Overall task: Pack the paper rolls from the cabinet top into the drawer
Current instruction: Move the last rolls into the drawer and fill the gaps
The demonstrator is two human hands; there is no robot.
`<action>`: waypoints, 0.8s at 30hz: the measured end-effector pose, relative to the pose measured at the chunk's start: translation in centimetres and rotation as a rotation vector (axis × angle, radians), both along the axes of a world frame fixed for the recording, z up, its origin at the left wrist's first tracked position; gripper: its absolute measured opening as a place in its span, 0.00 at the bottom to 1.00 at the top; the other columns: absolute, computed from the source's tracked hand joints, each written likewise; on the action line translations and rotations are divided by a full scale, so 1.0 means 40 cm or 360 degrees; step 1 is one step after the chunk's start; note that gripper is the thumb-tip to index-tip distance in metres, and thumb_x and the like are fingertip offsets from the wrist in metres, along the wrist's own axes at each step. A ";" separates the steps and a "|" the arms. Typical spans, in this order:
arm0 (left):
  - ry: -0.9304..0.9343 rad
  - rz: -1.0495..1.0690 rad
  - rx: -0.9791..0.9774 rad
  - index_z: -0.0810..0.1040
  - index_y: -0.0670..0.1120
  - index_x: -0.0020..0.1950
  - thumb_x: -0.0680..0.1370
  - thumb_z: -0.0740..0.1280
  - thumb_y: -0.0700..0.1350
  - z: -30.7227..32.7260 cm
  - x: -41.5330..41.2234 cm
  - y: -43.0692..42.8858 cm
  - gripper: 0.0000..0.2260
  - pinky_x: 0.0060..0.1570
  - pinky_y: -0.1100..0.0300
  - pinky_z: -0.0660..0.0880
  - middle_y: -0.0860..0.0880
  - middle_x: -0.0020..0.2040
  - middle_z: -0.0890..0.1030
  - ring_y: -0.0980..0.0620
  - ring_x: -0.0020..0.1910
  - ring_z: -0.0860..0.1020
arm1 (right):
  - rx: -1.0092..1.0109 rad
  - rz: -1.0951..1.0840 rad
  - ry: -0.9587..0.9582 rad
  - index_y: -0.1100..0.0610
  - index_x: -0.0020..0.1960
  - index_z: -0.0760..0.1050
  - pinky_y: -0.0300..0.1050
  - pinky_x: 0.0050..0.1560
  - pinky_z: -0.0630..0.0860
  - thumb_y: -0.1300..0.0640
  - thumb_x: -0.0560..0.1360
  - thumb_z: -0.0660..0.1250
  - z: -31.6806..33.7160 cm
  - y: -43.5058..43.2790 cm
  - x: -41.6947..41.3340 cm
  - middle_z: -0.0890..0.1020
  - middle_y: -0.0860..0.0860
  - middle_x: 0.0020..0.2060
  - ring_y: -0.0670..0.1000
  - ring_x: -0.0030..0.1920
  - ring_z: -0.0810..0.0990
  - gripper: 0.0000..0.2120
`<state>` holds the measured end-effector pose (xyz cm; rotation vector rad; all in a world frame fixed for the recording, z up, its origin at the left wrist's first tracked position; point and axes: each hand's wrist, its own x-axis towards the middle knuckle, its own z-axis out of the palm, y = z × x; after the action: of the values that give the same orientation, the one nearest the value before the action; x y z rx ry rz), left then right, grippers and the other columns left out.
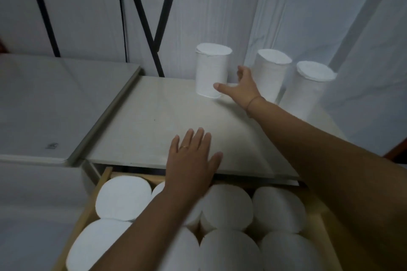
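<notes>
Three white paper rolls stand upright at the back of the cabinet top point(154, 121): a left roll point(210, 68), a middle roll point(269, 72) and a right roll point(308, 88). My right hand point(240, 88) is open beside the left roll, thumb near its base, fingers spread toward its right side, not closed on it. My left hand point(191, 160) lies flat and open over the cabinet's front edge, a ring on one finger. Below, the open wooden drawer point(97, 196) holds several white rolls standing on end point(226, 204).
A grey-white surface point(50, 105) adjoins the cabinet on the left. White sheeting point(308, 6) hangs behind the rolls, with black stand legs point(141, 11) against it. The drawer is nearly packed with rolls.
</notes>
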<state>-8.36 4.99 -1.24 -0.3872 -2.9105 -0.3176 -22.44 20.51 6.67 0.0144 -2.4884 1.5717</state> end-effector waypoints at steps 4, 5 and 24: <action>-0.0012 -0.0025 0.0007 0.52 0.51 0.76 0.73 0.30 0.65 -0.002 -0.002 0.000 0.36 0.75 0.47 0.46 0.50 0.78 0.54 0.49 0.77 0.50 | -0.0069 -0.0050 0.0030 0.57 0.74 0.52 0.47 0.69 0.62 0.52 0.65 0.78 -0.018 -0.027 -0.099 0.62 0.56 0.72 0.54 0.71 0.63 0.48; -0.0017 -0.0022 0.0006 0.51 0.51 0.76 0.73 0.31 0.65 -0.003 -0.003 0.001 0.36 0.75 0.48 0.46 0.49 0.78 0.54 0.49 0.77 0.50 | -0.0082 -0.0055 0.0054 0.58 0.73 0.53 0.46 0.67 0.64 0.53 0.64 0.78 -0.024 -0.034 -0.118 0.64 0.55 0.71 0.54 0.69 0.66 0.47; -0.0005 -0.0028 -0.0058 0.53 0.50 0.77 0.75 0.33 0.62 0.009 0.008 0.000 0.33 0.75 0.48 0.47 0.49 0.78 0.55 0.49 0.77 0.51 | 0.0073 -0.0234 0.0159 0.58 0.64 0.62 0.42 0.54 0.68 0.47 0.60 0.79 -0.063 -0.046 -0.134 0.73 0.54 0.61 0.51 0.58 0.72 0.41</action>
<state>-8.04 4.98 -0.88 -0.4188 -2.9212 -0.2682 -27.79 18.68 4.14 -0.0799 -2.3894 1.4202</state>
